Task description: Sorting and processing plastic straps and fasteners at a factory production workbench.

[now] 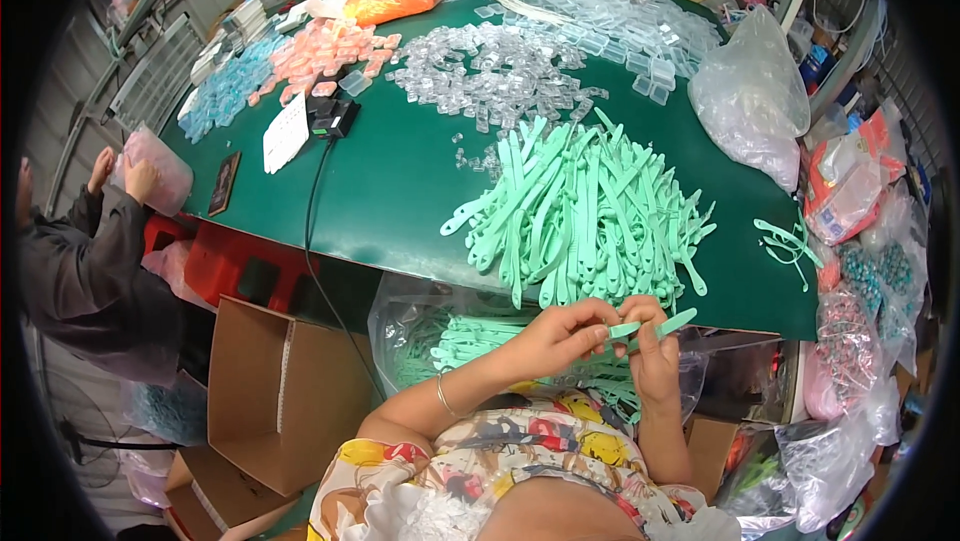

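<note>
At the near edge of the green table (390,196), my left hand (570,336) pinches a slim mint-green plastic handle (624,330) between thumb and fingers. Close beside it, my right hand (655,361) is closed on a second mint-green piece (678,322), whose rounded end sticks out to the right. Whether the two pieces are joined is hidden by my fingers. Just beyond my hands lies a large heap of similar mint-green handles (580,206). Below the table edge, an open clear bag (395,316) holds more of them under my left forearm.
Heaps of clear plastic pieces (480,71), orange cases (330,53) and blue cases (228,91) cover the far side. A black device (335,119) trails a cable over the edge. Cardboard boxes (250,391) stand left; a stuffed plastic bag (750,101) sits right. Other people work around the table.
</note>
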`<state>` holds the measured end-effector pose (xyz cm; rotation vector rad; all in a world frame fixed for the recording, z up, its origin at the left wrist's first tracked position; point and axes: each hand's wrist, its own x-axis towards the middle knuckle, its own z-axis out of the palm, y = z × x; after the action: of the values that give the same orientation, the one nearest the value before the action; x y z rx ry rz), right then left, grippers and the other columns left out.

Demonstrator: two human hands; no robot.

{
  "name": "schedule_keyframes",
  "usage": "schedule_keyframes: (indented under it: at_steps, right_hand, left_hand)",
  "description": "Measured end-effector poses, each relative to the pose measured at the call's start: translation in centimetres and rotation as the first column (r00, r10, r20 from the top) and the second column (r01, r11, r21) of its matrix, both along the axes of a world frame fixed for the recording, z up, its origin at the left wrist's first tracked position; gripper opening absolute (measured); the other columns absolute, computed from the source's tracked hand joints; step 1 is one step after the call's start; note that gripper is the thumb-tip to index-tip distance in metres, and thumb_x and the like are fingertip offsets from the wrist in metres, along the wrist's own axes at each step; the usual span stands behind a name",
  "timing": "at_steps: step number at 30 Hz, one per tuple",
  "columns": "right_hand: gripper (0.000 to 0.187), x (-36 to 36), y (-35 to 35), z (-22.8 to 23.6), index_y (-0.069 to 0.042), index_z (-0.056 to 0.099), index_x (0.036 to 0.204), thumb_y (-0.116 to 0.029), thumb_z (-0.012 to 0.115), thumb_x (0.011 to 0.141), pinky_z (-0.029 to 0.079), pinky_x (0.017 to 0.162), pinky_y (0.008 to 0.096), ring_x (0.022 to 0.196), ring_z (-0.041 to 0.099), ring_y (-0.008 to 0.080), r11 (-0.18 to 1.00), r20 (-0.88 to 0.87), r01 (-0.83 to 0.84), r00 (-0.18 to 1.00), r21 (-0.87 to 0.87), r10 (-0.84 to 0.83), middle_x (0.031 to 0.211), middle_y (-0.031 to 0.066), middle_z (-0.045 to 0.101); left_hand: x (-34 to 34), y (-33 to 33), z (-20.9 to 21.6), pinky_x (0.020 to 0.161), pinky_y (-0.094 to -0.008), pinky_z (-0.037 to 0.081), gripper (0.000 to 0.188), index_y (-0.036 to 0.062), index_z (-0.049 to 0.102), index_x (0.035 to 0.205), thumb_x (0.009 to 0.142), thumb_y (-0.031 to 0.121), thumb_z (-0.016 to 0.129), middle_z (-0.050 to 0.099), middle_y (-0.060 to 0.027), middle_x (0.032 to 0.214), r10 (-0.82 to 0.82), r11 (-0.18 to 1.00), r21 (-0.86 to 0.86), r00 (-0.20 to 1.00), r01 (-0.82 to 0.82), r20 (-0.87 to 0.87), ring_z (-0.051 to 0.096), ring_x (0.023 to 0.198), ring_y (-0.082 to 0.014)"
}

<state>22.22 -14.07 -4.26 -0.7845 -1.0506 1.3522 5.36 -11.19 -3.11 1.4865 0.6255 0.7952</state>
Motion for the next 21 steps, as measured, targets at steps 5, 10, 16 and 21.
schedule_keyframes:
  at_steps: [5, 10, 16, 21]
  right_hand:
    - [0.018, 0.6, -1.1, -1.7, 0.000, 0.050, 0.094, -0.004, 0.059, 0.079, 0.041, 0.065, 0.0210, 0.072, 0.050, 0.0083, 0.995, 0.174, -0.070, 0.981, -0.076, 0.082, 0.087, 0.0030, 0.050]
    - [0.016, -0.2, -0.9, -1.0, 0.002, 0.054, 0.088, 0.004, 0.061, 0.074, 0.043, 0.067, 0.0226, 0.075, 0.053, 0.0108, 0.997, 0.238, 0.031, 0.971, -0.067, -0.014, 0.083, 0.0053, 0.052]
    - [0.019, -1.4, 0.4, 0.4, 0.002, 0.056, 0.090, 0.000, 0.065, 0.073, 0.044, 0.065, 0.0237, 0.075, 0.053, 0.0125, 0.994, 0.221, 0.007, 0.975, 0.106, -0.031, 0.084, 0.0067, 0.052]
    - [0.021, -0.8, 0.8, -0.6, 0.000, 0.058, 0.090, -0.004, 0.067, 0.071, 0.043, 0.064, 0.0249, 0.075, 0.052, 0.0143, 0.979, 0.295, -0.037, 0.955, 0.202, -0.025, 0.087, 0.0076, 0.052]
  left_hand:
    - [-0.1, -0.6, -0.4, 0.058, -0.0214, 0.041, 0.013, 0.0075, 0.051, 0.097, 0.089, 0.017, 0.048, 0.054, -0.0009, 0.077, -0.005, 0.853, -0.497, 0.953, 0.161, 0.301, 0.050, 0.065, -0.0081]
    - [0.2, -0.2, -1.5, 0.055, -0.0233, 0.042, 0.013, 0.0066, 0.051, 0.087, 0.085, 0.019, 0.053, 0.055, -0.0031, 0.072, 0.133, 0.731, -0.659, 0.910, 0.178, 0.393, 0.051, 0.061, -0.0104]
    - [-1.0, 0.1, 0.2, 0.058, -0.0221, 0.042, 0.011, 0.0036, 0.051, 0.079, 0.082, 0.013, 0.055, 0.054, -0.0033, 0.070, 0.113, 0.826, -0.558, 0.944, 0.084, 0.309, 0.051, 0.062, -0.0099]
    - [-0.7, 0.3, -0.7, 0.059, -0.0216, 0.042, 0.014, 0.0038, 0.051, 0.080, 0.082, 0.015, 0.059, 0.053, -0.0019, 0.073, 0.083, 0.820, -0.562, 0.948, 0.111, 0.308, 0.051, 0.064, -0.0092]
